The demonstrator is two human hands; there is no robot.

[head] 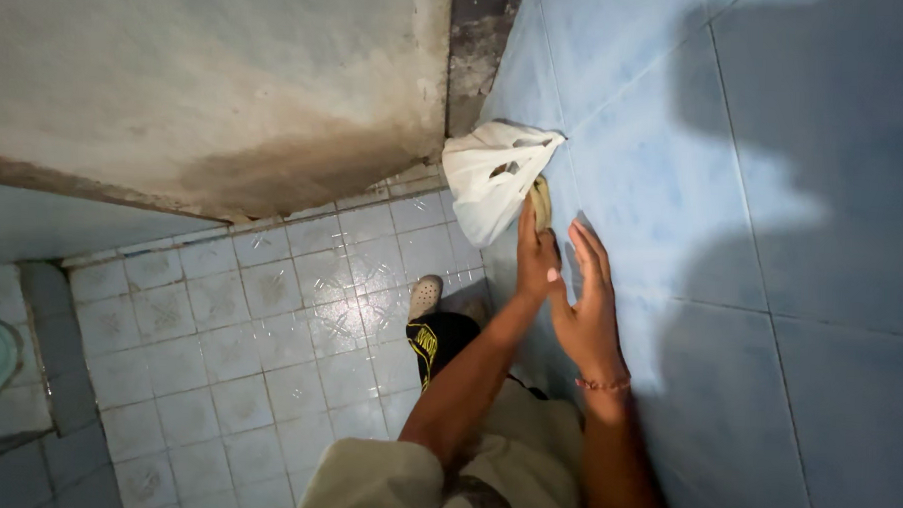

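Left hand: your left hand is up against the blue tiled wall, fingers closed round a small tan pad that looks like a scrubber or sponge; you press it flat to the tile.
Right hand: your right hand is open, fingers straight and together, palm toward the wall just beside the left; it holds nothing. Whether it touches the tile, you cannot tell.
Why so held: the open palm seems to steady you while the other hand bears on the pad.
Pad: its long axis runs up the wall, roughly in line with your left forearm, upper end toward the bag.
Bag: a white plastic bag hangs at the wall's corner, touching or just above the pad, its mouth sagging open.
Below: a pale tiled floor and your sandalled foot.
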